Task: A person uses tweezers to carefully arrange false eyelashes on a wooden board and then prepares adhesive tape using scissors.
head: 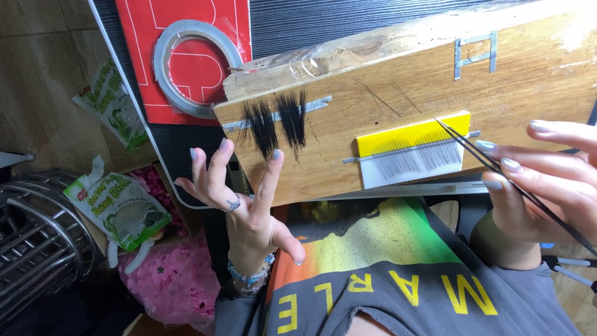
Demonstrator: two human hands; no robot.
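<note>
From the head view, my right hand (547, 186) pinches thin black tweezers (491, 165) whose tips hover over the lash strip (413, 157) taped on the wooden board (398, 106), my left hand (249, 199) splayed empty: I judge a slip could scatter lashes.

R hand (547, 186) grips tweezers (497, 168) nr lash card (413, 149); L hand (245, 199) splayed

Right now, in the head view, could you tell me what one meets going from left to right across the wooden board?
Left hand with fingers spread → two black hair tufts taped to the wooden board → yellow and white card with fine lashes → black tweezers → right hand holding them.
</note>
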